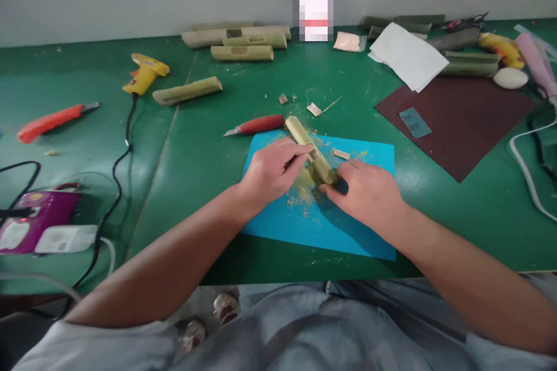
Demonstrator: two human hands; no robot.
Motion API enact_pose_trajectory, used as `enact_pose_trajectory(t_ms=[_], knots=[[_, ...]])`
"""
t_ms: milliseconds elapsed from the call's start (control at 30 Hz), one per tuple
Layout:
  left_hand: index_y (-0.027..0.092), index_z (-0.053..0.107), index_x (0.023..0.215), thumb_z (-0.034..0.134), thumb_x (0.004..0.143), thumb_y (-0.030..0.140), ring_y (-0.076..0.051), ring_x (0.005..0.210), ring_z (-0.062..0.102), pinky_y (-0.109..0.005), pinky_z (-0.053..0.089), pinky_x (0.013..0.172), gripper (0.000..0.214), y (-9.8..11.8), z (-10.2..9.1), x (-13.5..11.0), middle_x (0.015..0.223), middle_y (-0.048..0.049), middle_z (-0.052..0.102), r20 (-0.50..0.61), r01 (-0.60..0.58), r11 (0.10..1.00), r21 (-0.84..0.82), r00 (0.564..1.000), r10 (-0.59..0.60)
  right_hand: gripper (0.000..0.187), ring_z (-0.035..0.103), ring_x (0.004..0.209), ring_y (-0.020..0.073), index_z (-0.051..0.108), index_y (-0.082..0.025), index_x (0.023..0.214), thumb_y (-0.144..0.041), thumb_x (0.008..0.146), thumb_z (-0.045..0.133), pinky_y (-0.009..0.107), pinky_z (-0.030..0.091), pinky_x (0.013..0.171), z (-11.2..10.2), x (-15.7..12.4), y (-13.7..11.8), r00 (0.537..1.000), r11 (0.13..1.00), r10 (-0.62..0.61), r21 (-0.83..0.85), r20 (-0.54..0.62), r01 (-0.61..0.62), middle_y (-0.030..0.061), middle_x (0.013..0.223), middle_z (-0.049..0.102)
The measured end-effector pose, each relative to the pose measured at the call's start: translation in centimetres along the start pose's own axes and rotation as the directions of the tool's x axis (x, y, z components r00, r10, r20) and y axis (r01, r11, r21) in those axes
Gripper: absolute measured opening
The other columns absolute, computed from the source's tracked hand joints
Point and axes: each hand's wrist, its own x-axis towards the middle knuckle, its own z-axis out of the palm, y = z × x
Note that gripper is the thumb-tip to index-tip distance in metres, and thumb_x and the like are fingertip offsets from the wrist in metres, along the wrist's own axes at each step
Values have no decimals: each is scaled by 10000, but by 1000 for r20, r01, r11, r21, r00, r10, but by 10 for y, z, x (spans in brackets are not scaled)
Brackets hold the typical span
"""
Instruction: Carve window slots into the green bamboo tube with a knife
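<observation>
A short pale-green bamboo tube [298,130] with a cut-out slot is held slantwise over a blue sheet [278,227]. My left hand [276,168] is closed at the tube's side, its index fingertip at the slot and its thumb close by; the other fingers are curled and partly hidden. My right hand [369,190] grips the tube's near end between thumb and fingers. Bamboo dust [302,200] lies on the sheet beneath. Beside the tube's far end rests a red-handled knife [261,124]. A small cut bamboo chip [340,154] sits near my right fingers.
At the left are a yellow glue gun [145,74] with a black cord, an orange-red cutter [52,122] and a purple box [54,214]. Several bamboo tubes [241,53] lie at the back. White paper [404,55] overlaps a dark brown sheet [461,127] at the right.
</observation>
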Motion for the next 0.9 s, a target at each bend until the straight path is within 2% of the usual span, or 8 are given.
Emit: enact_pose_trajectory(t_ms=[133, 367, 533, 633, 733, 900], knots=[[144, 713, 1059, 567, 948, 199, -146, 795, 671, -277, 535, 744, 191, 2, -1, -1, 889, -62, 727, 9, -15, 1000, 5, 1000, 15, 330, 625, 716, 190, 630, -191, 812, -516, 863, 610, 314, 319, 579, 0, 0, 0, 1000, 1000, -1, 18, -5, 1, 54, 818, 683], [138, 704, 1064, 549, 960, 189, -152, 815, 678, -267, 541, 748, 193, 5, 5, -5, 893, -71, 724, 117, -51, 999, -18, 992, 53, 316, 621, 710, 195, 635, -183, 802, -494, 856, 628, 315, 320, 579, 0, -1, 0, 1000, 1000, -8, -6, 3, 8, 63, 802, 677], [124, 680, 1104, 522, 971, 186, -171, 830, 682, -287, 555, 749, 216, 6, 5, -10, 880, -78, 713, 126, -150, 988, 48, 982, 143, 313, 622, 712, 195, 639, -177, 818, -487, 854, 643, 311, 324, 582, 0, -2, 0, 1000, 1000, -23, 8, 20, 23, 61, 800, 677], [125, 667, 1122, 511, 975, 181, -176, 866, 694, -287, 565, 759, 222, 10, 6, -12, 932, -84, 721, 179, -191, 981, 39, 967, 182, 298, 628, 721, 199, 636, -175, 820, -470, 864, 638, 312, 323, 587, 2, -2, 0, 999, 999, -35, 13, 4, 34, 62, 809, 681], [131, 659, 1133, 506, 980, 181, -167, 905, 703, -270, 572, 780, 222, 13, 8, -12, 993, -84, 730, 231, -190, 982, -15, 954, 188, 290, 624, 707, 194, 633, -180, 822, -464, 875, 624, 312, 310, 580, 3, -2, 0, 999, 999, -35, 12, -22, 35, 58, 800, 680], [125, 679, 1101, 507, 979, 194, -181, 892, 702, -295, 570, 784, 222, 6, 6, -6, 952, -94, 732, 167, -126, 991, 41, 979, 118, 299, 616, 702, 190, 634, -181, 810, -473, 870, 623, 310, 309, 583, 1, -2, -1, 1000, 1000, -25, 3, 3, 25, 61, 799, 681]])
